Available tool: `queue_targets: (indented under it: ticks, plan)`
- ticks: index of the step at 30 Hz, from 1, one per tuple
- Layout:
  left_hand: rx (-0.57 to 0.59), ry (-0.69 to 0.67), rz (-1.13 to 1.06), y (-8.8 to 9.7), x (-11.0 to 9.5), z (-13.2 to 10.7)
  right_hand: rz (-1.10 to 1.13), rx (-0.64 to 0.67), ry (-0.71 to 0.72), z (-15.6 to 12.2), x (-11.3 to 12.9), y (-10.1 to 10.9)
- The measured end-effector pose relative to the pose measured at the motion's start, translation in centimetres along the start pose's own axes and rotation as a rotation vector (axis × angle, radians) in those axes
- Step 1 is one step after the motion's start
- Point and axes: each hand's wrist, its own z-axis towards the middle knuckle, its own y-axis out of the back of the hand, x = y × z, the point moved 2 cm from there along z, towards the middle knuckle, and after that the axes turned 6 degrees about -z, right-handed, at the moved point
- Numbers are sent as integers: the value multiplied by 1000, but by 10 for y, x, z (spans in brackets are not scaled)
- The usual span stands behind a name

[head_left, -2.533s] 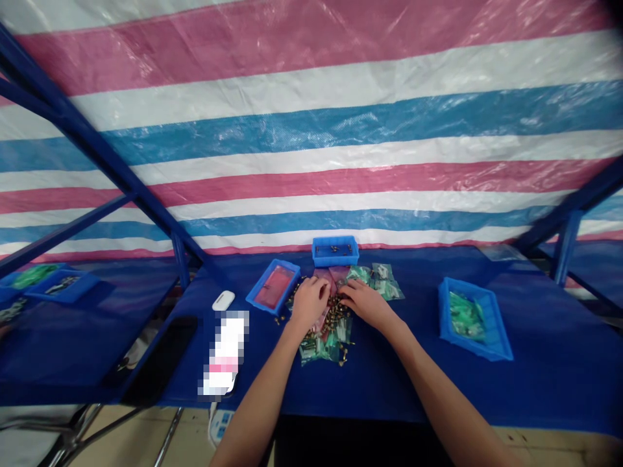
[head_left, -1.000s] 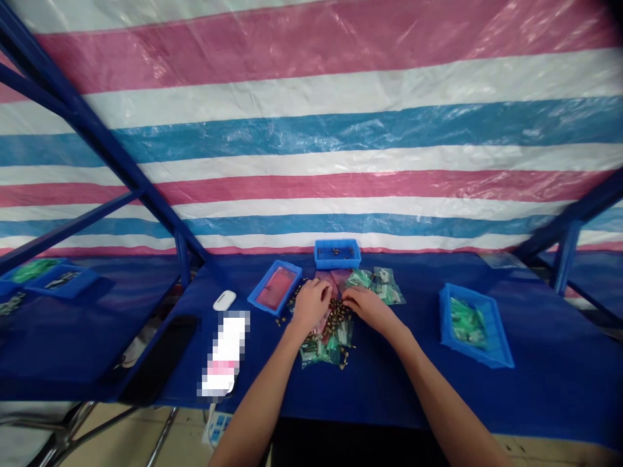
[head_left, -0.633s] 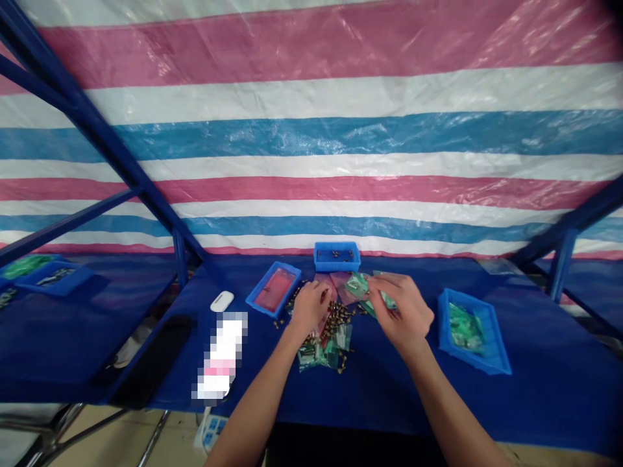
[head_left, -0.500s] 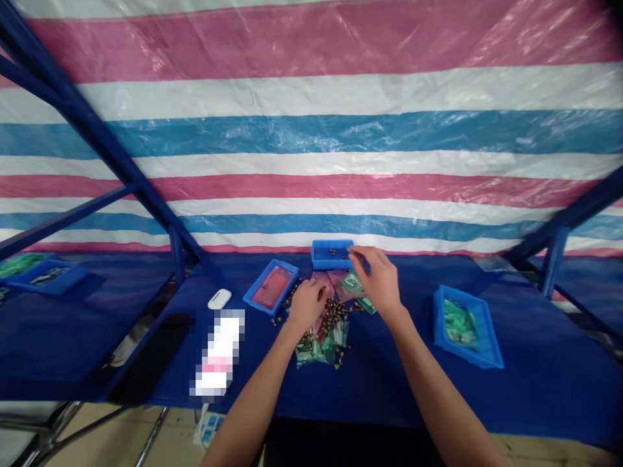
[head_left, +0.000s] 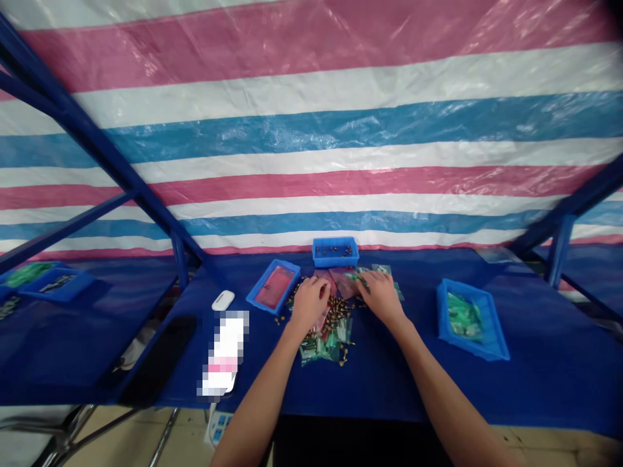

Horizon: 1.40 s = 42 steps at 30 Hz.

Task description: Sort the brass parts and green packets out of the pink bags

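My left hand (head_left: 310, 303) rests at the left side of a heap of small brass-coloured screw-like fittings (head_left: 337, 312), its fingers curled in. Whatever lies between those fingertips is too small to make out. Over on the right, my right hand (head_left: 382, 296) reaches down to the small clear and green bags, fingertips bent together at a bit of green. What they pinch is unclear. Pinkish-red bags (head_left: 343, 283) lie flat between the hands. Green bags (head_left: 321, 348) spread at the heap's near edge. Behind, a blue tray (head_left: 335, 261) contains several small metal pieces.
A blue tray (head_left: 293, 267) with red bags stands left of the heap. Another blue tray (head_left: 495, 324) with green bags is at the right. On the left lie a white earbud case (head_left: 223, 299), a blurred-out phone (head_left: 224, 353) and a black slab (head_left: 158, 360). Blue frame posts (head_left: 179, 256) flank the table.
My right hand has come down and nearer from the back tray's edge to the bags. My left hand stays at the heap. The view has shifted slightly.
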Motion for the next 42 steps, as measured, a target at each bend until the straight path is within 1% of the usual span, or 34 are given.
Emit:
queue_targets:
  ticks: [2,4,5,7,9,11,13,15,17,18,20,22,24,25,26,27,30,31,32,33,34,36,38,39,40,42]
  plan:
    - [-32,8,-32,5,-3,0,90,1,-48,0,2,5]
    - [-59,9,-67,9,-7,0,299,55,-97,-4,6,7]
    - [-64,9,-130,10,-9,0,425,100,-112,-5,8,8]
    - [-38,12,-326,11,-11,-1,652,192,-116,-8,16,7]
    - [11,12,-518,10,-12,-1,782,235,-93,-9,24,7]
    - [45,-11,-609,8,-12,-1,853,199,-37,-10,31,10]
    - [53,-55,-661,8,-12,0,857,111,46,-14,36,16]
    - [57,-90,-722,9,-14,1,794,36,115,-22,37,25]
    - [58,-74,-747,9,-16,1,702,-17,103,-35,30,36]
    - [55,-52,-746,10,-18,1,647,-56,67,-42,23,44]
    - [33,-2,-725,11,-20,0,492,-182,-37,-59,1,63]
    - [-12,45,-677,12,-19,0,255,-347,-127,-75,-27,87]
    - [-72,95,-580,14,-15,0,-23,-474,-177,-87,-60,109]
    - [-99,116,-518,14,-12,0,-135,-512,-202,-91,-77,118]
    - [-122,128,-457,15,-10,0,-219,-521,-217,-94,-93,124]
    - [-141,131,-400,15,-8,0,-280,-481,-211,-95,-109,127]
    - [-163,103,-276,15,-4,1,-378,-189,-138,-93,-144,124]
    - [-161,89,-247,15,-3,1,-392,-106,-131,-92,-152,121]
    - [-156,75,-221,14,-3,1,-401,-53,-137,-91,-157,119]
    - [-149,64,-200,13,-3,1,-412,-38,-152,-90,-159,118]
    - [-141,55,-184,12,-3,0,-428,-47,-163,-88,-158,118]
    - [-131,45,-163,11,-2,0,-478,-130,-175,-84,-147,119]
    - [-124,37,-158,10,-2,0,-494,-230,-149,-78,-125,116]
    - [-123,34,-157,9,-2,0,-472,-255,-112,-73,-111,111]
    - [-120,31,-156,9,-2,0,-430,-243,-51,-68,-97,103]
    - [-116,21,-155,8,-2,0,-340,-137,92,-58,-69,80]
